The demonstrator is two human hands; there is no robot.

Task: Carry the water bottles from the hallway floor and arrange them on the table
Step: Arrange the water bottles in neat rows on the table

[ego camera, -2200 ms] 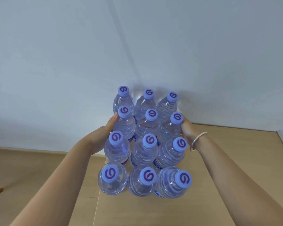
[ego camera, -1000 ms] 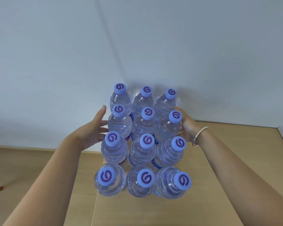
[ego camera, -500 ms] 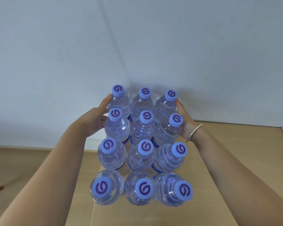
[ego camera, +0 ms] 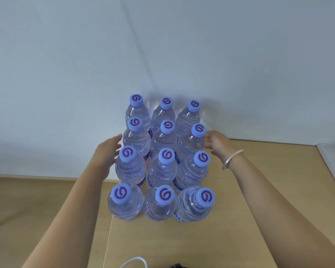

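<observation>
Twelve capped water bottles (ego camera: 161,169) stand upright on the wooden table (ego camera: 230,219).

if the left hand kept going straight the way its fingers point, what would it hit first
Probably the left-column bottle in the second row from the wall; the left hand has its fingertips right beside it, though depth is unclear.

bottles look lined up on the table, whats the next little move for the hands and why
Probably draw both hands back and let go. The twelve water bottles stand upright in a tidy three-by-four block on the table. The left hand and right hand flank the second row with fingers spread, seemingly holding nothing. The front-left bottle sits near the table's edge, so a slight inward nudge could come first.
</observation>
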